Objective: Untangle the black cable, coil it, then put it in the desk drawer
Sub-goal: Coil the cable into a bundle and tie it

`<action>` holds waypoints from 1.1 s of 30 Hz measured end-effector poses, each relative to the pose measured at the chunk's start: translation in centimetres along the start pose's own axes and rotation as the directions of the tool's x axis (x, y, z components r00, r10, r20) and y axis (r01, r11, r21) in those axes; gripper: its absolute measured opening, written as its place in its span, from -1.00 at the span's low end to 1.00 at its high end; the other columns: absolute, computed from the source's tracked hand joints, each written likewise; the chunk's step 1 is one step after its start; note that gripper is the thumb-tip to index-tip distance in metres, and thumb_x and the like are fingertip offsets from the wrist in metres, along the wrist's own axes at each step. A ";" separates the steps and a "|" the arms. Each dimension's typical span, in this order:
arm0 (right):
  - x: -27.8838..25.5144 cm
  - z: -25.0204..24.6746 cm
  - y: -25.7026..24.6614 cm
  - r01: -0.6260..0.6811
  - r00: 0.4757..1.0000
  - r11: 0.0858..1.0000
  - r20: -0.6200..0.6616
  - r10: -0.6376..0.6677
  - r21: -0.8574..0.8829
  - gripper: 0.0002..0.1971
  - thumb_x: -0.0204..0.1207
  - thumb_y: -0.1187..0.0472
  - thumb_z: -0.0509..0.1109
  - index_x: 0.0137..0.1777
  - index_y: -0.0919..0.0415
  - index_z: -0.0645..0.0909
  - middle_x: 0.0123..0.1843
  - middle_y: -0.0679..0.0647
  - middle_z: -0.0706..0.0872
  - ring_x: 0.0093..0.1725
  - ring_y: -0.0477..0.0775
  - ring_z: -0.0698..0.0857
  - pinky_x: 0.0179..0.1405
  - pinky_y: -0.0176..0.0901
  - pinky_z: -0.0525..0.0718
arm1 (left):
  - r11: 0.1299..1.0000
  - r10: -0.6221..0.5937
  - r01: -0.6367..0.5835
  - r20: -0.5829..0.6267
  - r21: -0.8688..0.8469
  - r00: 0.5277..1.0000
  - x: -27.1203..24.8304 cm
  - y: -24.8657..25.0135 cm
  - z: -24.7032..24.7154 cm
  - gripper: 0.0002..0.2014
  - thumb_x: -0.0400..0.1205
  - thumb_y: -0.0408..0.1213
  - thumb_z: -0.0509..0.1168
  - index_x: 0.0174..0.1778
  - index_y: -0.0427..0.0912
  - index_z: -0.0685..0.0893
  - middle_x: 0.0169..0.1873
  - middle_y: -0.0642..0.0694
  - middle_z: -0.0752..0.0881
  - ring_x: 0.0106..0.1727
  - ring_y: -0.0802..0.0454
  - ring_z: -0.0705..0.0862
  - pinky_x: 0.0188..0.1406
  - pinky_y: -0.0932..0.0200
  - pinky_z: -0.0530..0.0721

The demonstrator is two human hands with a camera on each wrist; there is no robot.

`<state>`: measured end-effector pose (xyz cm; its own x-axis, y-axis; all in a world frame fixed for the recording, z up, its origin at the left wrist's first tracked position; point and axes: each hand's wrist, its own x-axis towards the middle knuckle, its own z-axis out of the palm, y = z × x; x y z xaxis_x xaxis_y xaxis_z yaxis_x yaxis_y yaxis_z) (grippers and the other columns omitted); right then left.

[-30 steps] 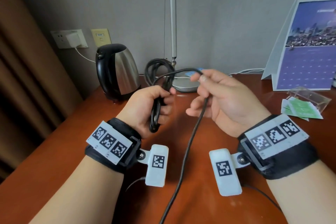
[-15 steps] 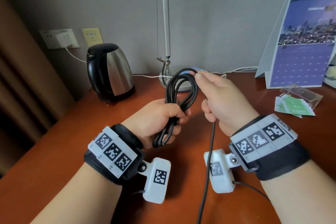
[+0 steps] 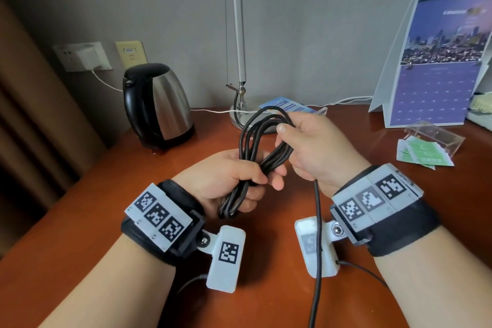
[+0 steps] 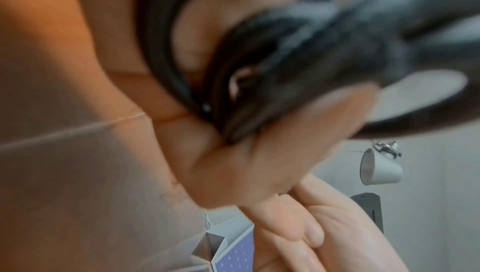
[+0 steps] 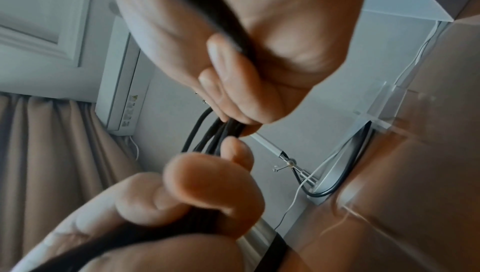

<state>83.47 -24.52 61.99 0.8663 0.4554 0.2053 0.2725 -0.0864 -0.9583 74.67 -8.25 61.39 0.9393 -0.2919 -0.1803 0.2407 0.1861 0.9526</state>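
Note:
The black cable [image 3: 255, 138] is gathered into several loops above the wooden desk [image 3: 80, 221]. My left hand [image 3: 234, 181] is curled round the waist of the loops, and the lower ends stick out below the fist. My right hand [image 3: 311, 146] pinches the top right of the loops between thumb and fingers. A loose length of cable [image 3: 316, 261] hangs from the right hand down past the front edge of the view. In the left wrist view the cable [image 4: 285, 61] is a blurred dark bundle across the palm. The right wrist view has the cable [image 5: 207, 136] running between both hands. No drawer is in view.
A steel kettle [image 3: 157, 106] stands at the back left. The lamp base [image 3: 239, 117] and its pole sit behind the hands. A calendar stand [image 3: 436, 66], a clear plastic holder [image 3: 434, 138] and green sachets [image 3: 423, 154] lie at the right. Wall sockets [image 3: 82, 57] are left of the kettle.
The right hand has carried the loose strand over to the bundle and laid another loop on it; both hands are now closer together and the free length has shortened.

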 end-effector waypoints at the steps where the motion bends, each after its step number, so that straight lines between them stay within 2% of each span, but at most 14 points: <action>1: -0.1 0.0 -0.1 -0.013 1.000 1.000 0.006 0.013 0.021 -0.73 0.81 0.25 0.19 -0.12 0.34 0.53 -0.58 0.17 0.40 -0.75 -0.03 0.22 -0.64 -0.33 0.16 | 1.000 0.008 -0.008 -0.001 -0.007 1.000 0.1 -0.1 -0.1 -0.66 0.50 -0.58 0.21 0.18 -0.43 0.69 -0.12 -0.29 0.65 -0.45 0.06 0.39 -0.60 0.29 0.40; 4: -0.4 -0.1 -0.8 -0.042 0.999 0.993 0.034 0.038 0.111 -0.73 0.82 0.30 0.14 -0.14 0.35 0.48 -0.69 0.10 0.39 -0.79 -0.08 0.23 -0.67 -0.38 0.10 | 0.999 0.022 -0.021 -0.008 0.032 1.000 0.4 -0.2 -0.8 -0.58 0.50 -0.62 0.24 0.29 -0.51 0.69 -0.12 -0.25 0.65 -0.29 -0.01 0.57 -0.34 0.17 0.60; 7: -0.6 -0.3 -1.2 -0.054 0.996 0.975 0.085 0.036 0.218 -0.74 0.83 0.33 0.14 -0.12 0.36 0.48 -0.71 -0.08 0.39 -0.78 -0.15 0.24 -0.69 -0.39 0.05 | 0.997 0.027 -0.026 -0.017 0.076 0.999 0.2 -0.2 -1.4 -0.57 0.51 -0.56 0.30 0.32 -0.35 0.77 0.00 -0.21 0.81 -0.05 -0.07 0.78 -0.01 0.08 0.72; 9: -0.6 -0.6 -1.3 -0.083 0.990 0.936 0.137 0.037 0.343 -0.76 0.82 0.30 0.17 -0.09 0.36 0.50 -0.64 -0.05 0.38 -0.73 -0.17 0.19 -0.73 -0.38 0.06 | 0.994 0.051 -0.051 -0.003 0.094 0.999 -0.1 0.0 -1.6 -0.57 0.53 -0.53 0.32 0.32 -0.26 0.79 0.18 -0.28 0.83 0.12 -0.14 0.84 0.05 0.09 0.71; 11: -0.6 -0.9 -1.3 -0.107 0.983 0.879 0.180 0.024 0.464 -0.78 0.81 0.29 0.19 -0.06 0.34 0.53 -0.53 -0.02 0.48 -0.71 -0.19 0.21 -0.74 -0.36 0.03 | 0.994 0.063 -0.067 0.040 0.084 0.997 -0.4 0.2 -1.6 -0.58 0.58 -0.52 0.32 0.35 -0.24 0.79 0.30 -0.33 0.78 0.23 -0.23 0.83 0.07 0.08 0.73; 13: -0.7 -1.1 -1.3 -0.107 0.977 0.837 0.212 -0.010 0.536 -0.81 0.80 0.32 0.19 -0.02 0.32 0.59 -0.35 0.02 0.59 -0.68 -0.21 0.25 -0.75 -0.35 0.02 | 0.997 0.050 -0.057 0.107 0.061 0.993 -0.7 0.4 -1.6 -0.60 0.63 -0.51 0.31 0.39 -0.29 0.75 0.35 -0.37 0.75 0.27 -0.30 0.80 0.11 -0.01 0.78; 15: -0.6 -1.2 -1.2 -0.095 0.975 0.836 0.219 -0.031 0.541 -0.82 0.78 0.33 0.21 0.00 0.29 0.64 -0.24 0.07 0.60 -0.66 -0.21 0.27 -0.77 -0.37 0.08 | 0.999 0.018 -0.025 0.164 0.040 0.986 -1.0 0.5 -1.7 -0.61 0.66 -0.50 0.30 0.42 -0.31 0.73 0.36 -0.40 0.73 0.24 -0.33 0.80 0.15 -0.13 0.81; 18: -0.3 -0.8 -0.8 -0.067 0.985 0.867 0.169 -0.020 0.493 -0.81 0.77 0.31 0.26 -0.03 0.24 0.69 -0.23 0.09 0.62 -0.65 -0.17 0.26 -0.76 -0.37 0.12 | 1.000 0.007 -0.012 0.165 0.025 0.986 -0.9 0.4 -1.8 -0.66 0.69 -0.52 0.27 0.38 -0.35 0.72 0.19 -0.45 0.78 -0.02 -0.28 0.86 -0.05 -0.20 0.87; 20: -0.1 -0.6 -0.6 -0.058 0.992 0.885 0.125 0.000 0.462 -0.81 0.77 0.28 0.28 -0.04 0.27 0.68 -0.30 0.05 0.63 -0.65 -0.14 0.26 -0.76 -0.35 0.12 | 1.000 0.028 -0.028 0.147 0.000 0.989 -0.7 0.1 -1.5 -0.69 0.69 -0.52 0.27 0.35 -0.35 0.69 -0.03 -0.38 0.77 -0.29 -0.13 0.79 -0.32 -0.06 0.85; 22: 0.1 -0.5 -0.3 -0.064 0.996 0.901 0.088 0.029 0.428 -0.81 0.78 0.21 0.30 0.00 0.30 0.65 -0.32 0.05 0.62 -0.64 -0.06 0.31 -0.76 -0.33 0.14 | 0.997 0.043 -0.035 0.132 -0.065 0.990 -0.3 -0.2 -1.1 -0.70 0.70 -0.53 0.26 0.35 -0.32 0.64 -0.19 -0.23 0.66 -0.46 0.05 0.61 -0.53 0.16 0.68; 25: 0.3 -0.5 0.1 -0.095 0.995 0.912 0.063 0.076 0.399 -0.72 0.77 0.08 0.32 0.07 0.34 0.66 -0.34 0.13 0.62 -0.56 0.02 0.39 -0.73 -0.28 0.18 | 0.991 0.047 -0.038 0.065 -0.129 0.997 0.1 -0.4 -0.8 -0.74 0.72 -0.50 0.25 0.30 -0.27 0.66 -0.30 -0.09 0.53 -0.55 0.19 0.41 -0.65 0.31 0.38; 28: 0.4 -0.7 0.1 -0.109 0.994 0.892 0.031 0.105 0.439 -0.62 0.79 0.06 0.29 0.25 0.45 0.63 -0.13 0.26 0.64 -0.49 0.00 0.39 -0.70 -0.26 0.22 | 0.986 0.052 -0.045 0.038 -0.163 0.998 0.1 -0.4 -0.6 -0.80 0.71 -0.45 0.27 0.19 -0.26 0.73 -0.37 -0.06 0.46 -0.59 0.21 0.37 -0.69 0.35 0.30; 30: 0.4 -0.9 -0.1 -0.090 0.995 0.885 0.006 0.099 0.456 -0.71 0.81 0.15 0.25 0.19 0.44 0.62 -0.05 0.26 0.60 -0.49 -0.05 0.37 -0.68 -0.27 0.22 | 0.985 0.040 -0.036 0.024 -0.166 0.999 0.1 -0.4 -0.4 -0.86 0.72 -0.40 0.28 0.11 -0.25 0.73 -0.40 -0.04 0.39 -0.61 0.21 0.36 -0.70 0.37 0.28; 33: 0.2 -0.9 -0.5 -0.026 0.999 0.908 -0.025 0.040 0.418 -0.79 0.81 0.27 0.22 -0.03 0.31 0.59 -0.26 0.12 0.58 -0.51 -0.07 0.40 -0.66 -0.27 0.28 | 0.989 0.028 -0.027 0.004 -0.142 1.000 0.1 -0.3 0.0 -0.92 0.73 -0.31 0.31 0.00 -0.21 0.70 -0.45 -0.02 0.28 -0.63 0.21 0.30 -0.71 0.39 0.24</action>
<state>83.91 -25.15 62.67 0.8866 0.4295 0.1718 0.0503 0.2798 -0.9588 74.67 -8.30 61.04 0.9447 -0.2904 -0.1524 0.2473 0.3254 0.9127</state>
